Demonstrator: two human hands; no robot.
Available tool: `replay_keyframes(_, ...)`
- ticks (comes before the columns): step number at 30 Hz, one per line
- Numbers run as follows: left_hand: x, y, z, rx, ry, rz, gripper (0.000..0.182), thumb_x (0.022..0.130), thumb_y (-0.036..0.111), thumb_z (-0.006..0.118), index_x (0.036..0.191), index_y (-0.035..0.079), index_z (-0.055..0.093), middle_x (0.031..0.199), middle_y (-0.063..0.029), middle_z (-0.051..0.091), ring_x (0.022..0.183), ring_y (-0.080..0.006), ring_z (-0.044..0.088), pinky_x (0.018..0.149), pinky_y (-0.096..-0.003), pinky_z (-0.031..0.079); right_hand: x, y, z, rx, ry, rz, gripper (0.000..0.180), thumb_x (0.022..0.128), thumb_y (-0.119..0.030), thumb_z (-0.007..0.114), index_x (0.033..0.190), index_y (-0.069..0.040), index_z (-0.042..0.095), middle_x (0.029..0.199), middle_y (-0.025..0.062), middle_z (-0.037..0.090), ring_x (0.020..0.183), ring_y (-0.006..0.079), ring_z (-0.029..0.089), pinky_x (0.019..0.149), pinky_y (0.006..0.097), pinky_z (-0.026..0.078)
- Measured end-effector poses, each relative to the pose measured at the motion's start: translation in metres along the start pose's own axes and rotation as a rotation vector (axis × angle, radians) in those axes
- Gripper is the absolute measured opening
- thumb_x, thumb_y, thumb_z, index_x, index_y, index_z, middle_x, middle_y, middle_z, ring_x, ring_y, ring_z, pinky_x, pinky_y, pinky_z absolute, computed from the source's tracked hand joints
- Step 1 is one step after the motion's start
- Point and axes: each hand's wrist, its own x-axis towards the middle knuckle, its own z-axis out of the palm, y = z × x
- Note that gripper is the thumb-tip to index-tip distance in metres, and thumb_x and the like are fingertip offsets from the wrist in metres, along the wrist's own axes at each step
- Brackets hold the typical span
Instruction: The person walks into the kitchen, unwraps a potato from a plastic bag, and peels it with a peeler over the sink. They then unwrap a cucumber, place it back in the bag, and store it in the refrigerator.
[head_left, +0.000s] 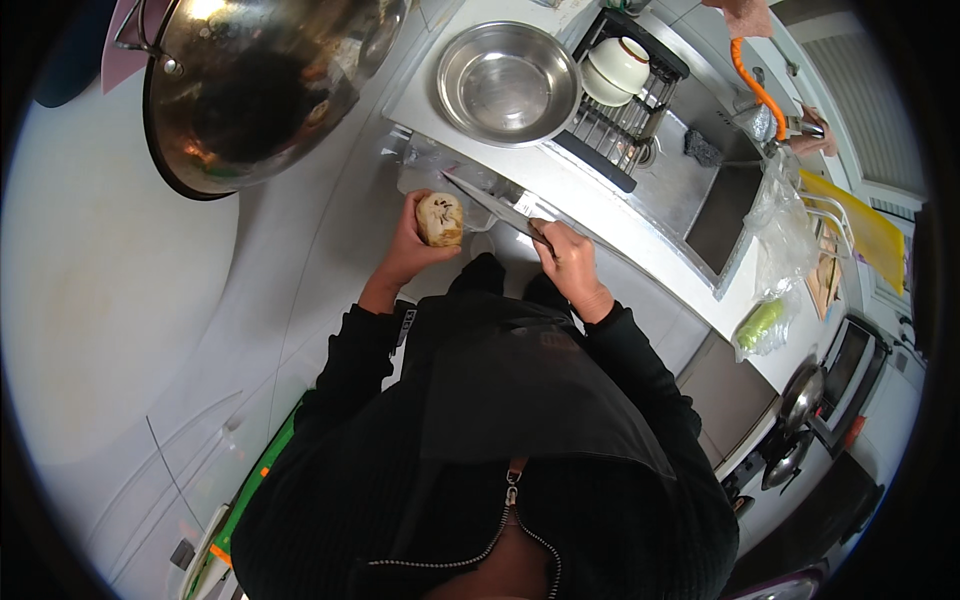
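My left hand (409, 244) grips a piece of lotus root (440, 217), its pale cut end with dark holes turned up towards me and brownish skin on its side. In my right hand (570, 262) is a kitchen knife (495, 208), held by the handle. Its blade slants up and left, and the tip lies a little above the lotus root, apart from it. Below both hands, a clear plastic bag (427, 169) hangs or lies near the counter's front; whether it lines a bin I cannot tell.
A steel basin (514, 82) sits on the white counter (480, 142). Beside it, a rack (600, 154) holding white bowls (616, 69) spans the sink (682, 180). A bagged green vegetable (759, 328) lies farther right. A large wok (262, 90) stands at upper left.
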Motion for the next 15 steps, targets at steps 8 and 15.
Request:
replay_keyframes(8, 0.004, -0.006, 0.002, -0.059, -0.012, -0.014, 0.075, 0.069, -0.001, 0.077, 0.133, 0.008, 0.038, 0.118, -0.0062, 0.056, 0.109, -0.0181, 0.059, 0.09, -0.0345, 0.052, -0.012, -0.008, -0.024, -0.18, -0.009, -0.045, 0.043, 0.068, -0.004, 0.072, 0.109, -0.008, 0.061, 0.078, 0.0078, 0.059, 0.069, 0.0286, 0.062, 0.057, 0.0382, 0.051)
replay_keyframes(15, -0.009, -0.018, -0.018, -0.372, 0.071, -0.235, 0.053, 0.08, 0.005, 0.068, 0.128, 0.005, 0.046, 0.116, -0.0082, 0.058, 0.107, -0.0232, 0.06, 0.09, -0.0381, 0.052, -0.046, 0.014, -0.066, -0.311, 0.013, 0.393, 0.042, 0.075, -0.012, 0.073, 0.115, -0.009, 0.063, 0.077, 0.0126, 0.064, 0.069, 0.0351, 0.064, 0.062, 0.0451, 0.05)
